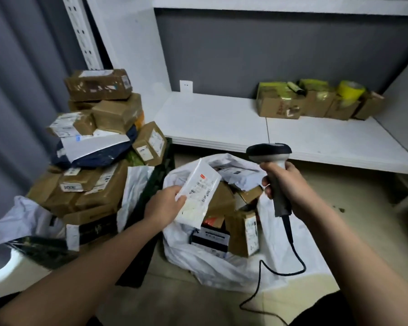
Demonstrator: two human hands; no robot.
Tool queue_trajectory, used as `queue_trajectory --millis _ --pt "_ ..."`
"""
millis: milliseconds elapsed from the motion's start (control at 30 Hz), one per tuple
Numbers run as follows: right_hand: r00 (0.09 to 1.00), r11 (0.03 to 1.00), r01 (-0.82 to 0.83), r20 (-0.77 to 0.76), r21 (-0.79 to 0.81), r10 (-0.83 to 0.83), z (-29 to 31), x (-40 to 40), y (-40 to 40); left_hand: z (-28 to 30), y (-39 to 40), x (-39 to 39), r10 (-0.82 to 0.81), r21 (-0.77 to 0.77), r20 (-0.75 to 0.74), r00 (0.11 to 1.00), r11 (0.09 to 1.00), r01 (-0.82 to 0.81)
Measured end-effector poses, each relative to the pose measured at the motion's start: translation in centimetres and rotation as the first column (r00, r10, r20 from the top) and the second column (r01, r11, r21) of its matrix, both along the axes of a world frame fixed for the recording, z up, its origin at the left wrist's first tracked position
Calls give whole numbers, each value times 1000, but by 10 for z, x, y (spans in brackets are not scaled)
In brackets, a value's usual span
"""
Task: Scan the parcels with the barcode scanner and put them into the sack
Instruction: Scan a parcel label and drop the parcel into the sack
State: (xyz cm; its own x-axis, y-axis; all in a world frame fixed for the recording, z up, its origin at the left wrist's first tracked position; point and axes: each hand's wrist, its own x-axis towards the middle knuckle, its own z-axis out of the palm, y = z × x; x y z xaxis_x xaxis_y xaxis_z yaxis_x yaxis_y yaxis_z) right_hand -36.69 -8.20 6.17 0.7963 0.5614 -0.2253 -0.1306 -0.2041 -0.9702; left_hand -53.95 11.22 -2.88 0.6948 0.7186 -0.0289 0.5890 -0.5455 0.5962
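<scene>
My left hand (163, 203) grips a white flat parcel (197, 192) by its lower left edge, label side up, above the open mouth of the white sack (224, 269). My right hand (285, 184) holds the grey and black barcode scanner (272, 161) by its handle, to the right of the parcel, head tilted toward it. Its black cable (290, 264) hangs down over the sack to the floor. Inside the sack lie several cardboard boxes and bags. A pile of unsorted parcels (99, 147) stands at the left.
A low white shelf (222, 123) runs behind the sack, with several taped boxes (316, 102) and a yellow tape roll (350, 90) at its right end. A dark crate (160, 175) sits between pile and sack. Tiled floor lies below.
</scene>
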Motion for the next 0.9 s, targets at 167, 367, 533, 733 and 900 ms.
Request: queue_trajectory --millis 167,367,533,733,900 --pt "1000 996 29 -8 -78 -30 -23 30 -37 -47 -50 61 -139 16 -211 968 989 145" --pt "998 995 33 -53 -97 -38 -44 55 -52 -87 -70 128 -138 148 -381 914 967 208" --pt "998 999 3 -69 -39 -5 -46 64 -42 -118 -59 140 -68 146 -460 885 978 151" --pt "997 999 -49 -58 -22 48 -43 57 -26 -115 -41 121 -1 266 -415 910 956 123" --pt "992 996 -86 -92 1 86 -34 32 -5 -86 -14 89 -18 237 -340 940 966 105"
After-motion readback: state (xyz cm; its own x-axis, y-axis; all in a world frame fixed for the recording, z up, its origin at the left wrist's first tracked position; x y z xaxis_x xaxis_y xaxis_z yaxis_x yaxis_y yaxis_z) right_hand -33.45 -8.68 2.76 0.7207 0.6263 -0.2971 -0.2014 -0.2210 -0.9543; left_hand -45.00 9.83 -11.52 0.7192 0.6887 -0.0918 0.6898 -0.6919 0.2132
